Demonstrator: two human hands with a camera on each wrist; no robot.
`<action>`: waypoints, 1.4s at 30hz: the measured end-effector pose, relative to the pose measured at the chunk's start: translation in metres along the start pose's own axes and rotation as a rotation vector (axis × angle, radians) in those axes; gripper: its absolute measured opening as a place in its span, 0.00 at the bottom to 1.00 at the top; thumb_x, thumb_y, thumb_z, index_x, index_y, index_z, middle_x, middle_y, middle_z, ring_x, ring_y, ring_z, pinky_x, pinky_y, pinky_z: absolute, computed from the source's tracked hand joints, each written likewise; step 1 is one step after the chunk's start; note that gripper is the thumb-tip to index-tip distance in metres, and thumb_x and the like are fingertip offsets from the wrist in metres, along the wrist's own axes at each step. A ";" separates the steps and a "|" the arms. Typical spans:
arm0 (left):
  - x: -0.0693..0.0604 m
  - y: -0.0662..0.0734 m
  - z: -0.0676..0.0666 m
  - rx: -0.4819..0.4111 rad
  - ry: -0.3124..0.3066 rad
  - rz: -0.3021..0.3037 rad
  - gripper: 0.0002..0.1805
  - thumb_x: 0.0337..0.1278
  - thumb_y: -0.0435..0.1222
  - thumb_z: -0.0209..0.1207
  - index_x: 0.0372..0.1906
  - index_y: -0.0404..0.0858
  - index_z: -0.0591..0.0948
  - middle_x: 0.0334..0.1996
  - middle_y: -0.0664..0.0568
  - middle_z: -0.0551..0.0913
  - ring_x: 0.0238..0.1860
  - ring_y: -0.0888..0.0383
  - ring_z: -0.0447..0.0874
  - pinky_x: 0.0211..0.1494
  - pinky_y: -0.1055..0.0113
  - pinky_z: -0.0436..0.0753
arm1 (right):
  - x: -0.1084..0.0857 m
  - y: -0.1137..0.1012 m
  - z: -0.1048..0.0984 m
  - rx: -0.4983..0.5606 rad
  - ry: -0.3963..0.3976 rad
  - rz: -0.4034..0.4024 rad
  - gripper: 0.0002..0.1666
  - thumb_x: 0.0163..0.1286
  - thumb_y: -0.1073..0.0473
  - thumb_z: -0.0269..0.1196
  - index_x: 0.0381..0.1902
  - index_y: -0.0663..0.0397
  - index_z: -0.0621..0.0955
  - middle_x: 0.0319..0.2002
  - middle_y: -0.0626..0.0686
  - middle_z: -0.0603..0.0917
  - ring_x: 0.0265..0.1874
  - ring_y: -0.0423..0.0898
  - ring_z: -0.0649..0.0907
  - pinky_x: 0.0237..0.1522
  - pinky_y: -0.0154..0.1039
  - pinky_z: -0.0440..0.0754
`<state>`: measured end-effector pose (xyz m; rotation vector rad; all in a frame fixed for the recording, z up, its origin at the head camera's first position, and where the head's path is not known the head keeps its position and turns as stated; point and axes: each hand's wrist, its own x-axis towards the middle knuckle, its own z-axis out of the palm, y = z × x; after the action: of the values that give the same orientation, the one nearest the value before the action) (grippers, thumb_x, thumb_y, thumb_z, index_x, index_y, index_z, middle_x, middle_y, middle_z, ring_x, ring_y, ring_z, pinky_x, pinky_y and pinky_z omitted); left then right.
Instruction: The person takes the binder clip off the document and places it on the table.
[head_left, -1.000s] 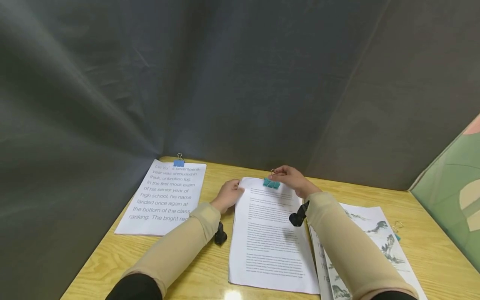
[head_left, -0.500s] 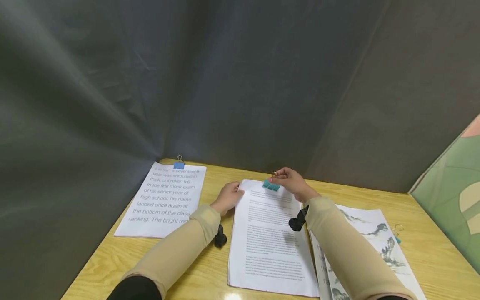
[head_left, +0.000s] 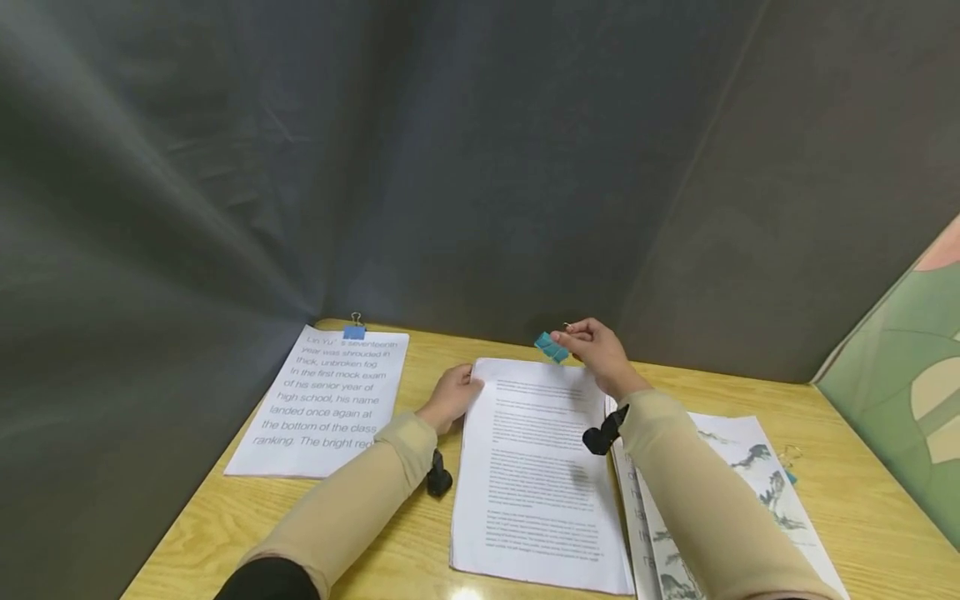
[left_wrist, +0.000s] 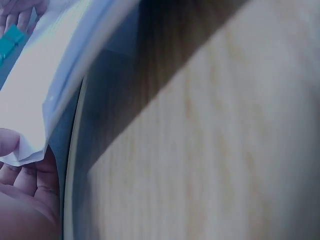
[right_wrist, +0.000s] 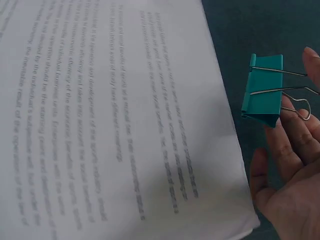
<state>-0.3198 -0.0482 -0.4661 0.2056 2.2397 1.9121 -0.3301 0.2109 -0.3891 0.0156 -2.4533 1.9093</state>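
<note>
A teal binder clip (head_left: 552, 347) is pinched by its wire handles in my right hand (head_left: 603, 357). It hovers just beyond the top edge of a printed paper stack (head_left: 540, 483), apart from the sheets; the right wrist view shows a gap between the clip (right_wrist: 265, 92) and the paper (right_wrist: 125, 120). My left hand (head_left: 452, 396) grips the stack's upper left corner. The left wrist view has the thumb (left_wrist: 7, 141) on top of that corner and fingers beneath it.
To the left lies a large-print sheet (head_left: 318, 408) with a blue binder clip (head_left: 354, 332) at its top. A spiral-bound pad (head_left: 641, 525) and a landscape-painted sheet (head_left: 750, 467) lie under my right forearm. Another clip (head_left: 791, 467) sits at their right. A dark curtain (head_left: 487, 167) rises behind the table.
The teal binder clip has come off the top edge of the paper stack. My right hand has lifted it up and slightly right. The left hand keeps its grip on the corner.
</note>
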 end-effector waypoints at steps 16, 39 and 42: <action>0.001 -0.003 -0.002 -0.020 0.010 -0.012 0.21 0.79 0.30 0.48 0.70 0.28 0.73 0.49 0.41 0.86 0.39 0.54 0.86 0.39 0.64 0.84 | -0.008 0.012 -0.038 0.069 0.141 0.109 0.26 0.74 0.48 0.66 0.55 0.58 0.69 0.51 0.52 0.75 0.42 0.40 0.78 0.59 0.43 0.79; 0.004 -0.007 -0.006 0.040 0.024 -0.098 0.20 0.77 0.30 0.50 0.67 0.29 0.75 0.46 0.42 0.85 0.38 0.53 0.85 0.39 0.62 0.84 | -0.008 0.042 -0.031 0.002 0.135 0.246 0.49 0.74 0.47 0.66 0.77 0.68 0.56 0.72 0.66 0.62 0.63 0.56 0.71 0.65 0.50 0.75; 0.003 -0.007 -0.006 0.053 0.029 -0.101 0.19 0.77 0.30 0.50 0.66 0.29 0.76 0.45 0.42 0.85 0.38 0.54 0.84 0.39 0.63 0.83 | -0.006 0.045 -0.030 -0.017 0.125 0.257 0.50 0.74 0.46 0.66 0.78 0.68 0.54 0.73 0.68 0.62 0.62 0.58 0.72 0.66 0.51 0.74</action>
<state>-0.3243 -0.0548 -0.4723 0.0714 2.2747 1.8174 -0.3244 0.2508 -0.4259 -0.4255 -2.4899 1.9118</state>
